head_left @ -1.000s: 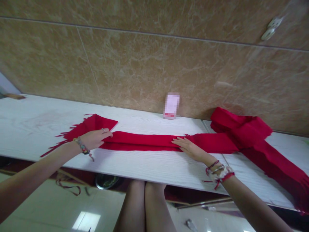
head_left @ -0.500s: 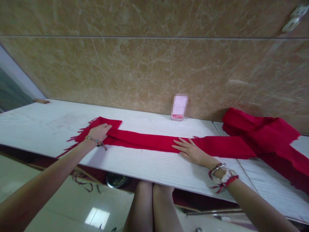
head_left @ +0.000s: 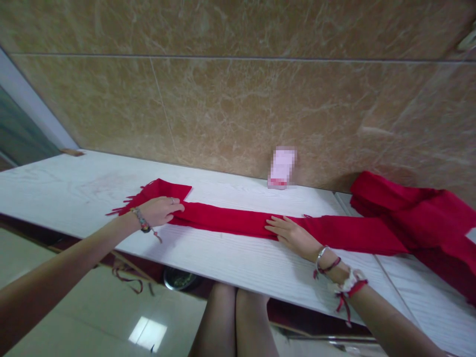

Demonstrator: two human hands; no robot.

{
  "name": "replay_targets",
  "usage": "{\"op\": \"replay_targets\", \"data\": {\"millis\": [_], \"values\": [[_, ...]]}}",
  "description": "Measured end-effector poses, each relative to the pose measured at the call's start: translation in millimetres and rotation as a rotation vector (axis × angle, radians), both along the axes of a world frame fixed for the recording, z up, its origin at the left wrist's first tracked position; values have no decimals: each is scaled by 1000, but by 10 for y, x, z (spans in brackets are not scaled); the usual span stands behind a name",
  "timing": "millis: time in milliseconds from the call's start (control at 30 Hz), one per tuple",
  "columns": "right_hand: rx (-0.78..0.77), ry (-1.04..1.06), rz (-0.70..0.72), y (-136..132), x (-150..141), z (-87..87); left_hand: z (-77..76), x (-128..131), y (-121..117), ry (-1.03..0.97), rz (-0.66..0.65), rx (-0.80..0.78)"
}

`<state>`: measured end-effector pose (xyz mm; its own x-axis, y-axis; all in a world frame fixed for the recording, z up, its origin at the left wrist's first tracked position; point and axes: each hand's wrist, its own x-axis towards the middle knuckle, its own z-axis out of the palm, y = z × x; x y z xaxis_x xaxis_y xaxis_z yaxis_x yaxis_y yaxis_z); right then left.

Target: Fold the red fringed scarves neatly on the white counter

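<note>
A long red scarf [head_left: 223,219] lies in a folded strip along the white wooden surface. Its left end [head_left: 158,188] is turned at an angle and has a fringe. My left hand [head_left: 161,210] rests palm down near that end, its fingers reaching over the cloth and the thumb apart; the palm side is hidden. Farther right, my right hand [head_left: 293,235] is open, with spread fingers laid flat on the strip's near edge. Beyond it the scarf runs into a loose, crumpled heap [head_left: 416,208].
A pink, blurred-out object [head_left: 282,168] leans against the brown marbled wall [head_left: 223,109]. Below the front edge of the white surface [head_left: 238,258] are my knees [head_left: 236,322], a round metal bowl [head_left: 180,279] and a hanging strap [head_left: 128,280]. A small brown piece [head_left: 72,152] sits at the far left.
My left hand has slid slightly right along the scarf, and the crease beside it looks smoother. My right hand stays on the strip. The view has shifted a little left.
</note>
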<state>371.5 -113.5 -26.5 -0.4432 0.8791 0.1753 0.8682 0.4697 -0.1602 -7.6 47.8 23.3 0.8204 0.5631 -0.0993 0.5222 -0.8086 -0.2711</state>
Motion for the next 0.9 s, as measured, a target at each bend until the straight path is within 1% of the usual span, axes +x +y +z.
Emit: {"op": "replay_targets", "data": {"millis": [100,200,267,367,433,500,533,600,667,733,800,867,900], "values": [[-63,41,3,27,34,-50,-32,-52,-29,-9,47,-101],[-113,12,10,11,52,-52,-28,-61,-34,-7,88,-208],[-125,-19,2,-7,26,-19,8,35,-50,-52,77,-235],[-87,-50,-37,-21,-87,51,25,366,-135,-203,15,-221],[-60,-87,-79,-19,-195,83,-35,643,-229,-239,9,-208],[-65,-144,-116,-16,-293,90,-141,868,-324,-144,57,-248],[-75,-172,-127,-19,-324,85,-199,939,-358,-92,73,-268],[-90,-212,-137,-44,-329,66,-301,980,-383,-28,88,-285],[-92,-233,-167,-103,-252,42,-366,914,-351,-24,88,-277],[-82,-257,-252,-187,-126,21,-390,807,-301,-27,113,-279],[-62,-288,-392,-262,-17,11,-378,744,-287,-21,180,-292],[-40,-300,-529,-289,10,15,-343,789,-334,-22,251,-283],[-23,-294,-570,-278,-16,23,-323,859,-378,-34,268,-268]]}}
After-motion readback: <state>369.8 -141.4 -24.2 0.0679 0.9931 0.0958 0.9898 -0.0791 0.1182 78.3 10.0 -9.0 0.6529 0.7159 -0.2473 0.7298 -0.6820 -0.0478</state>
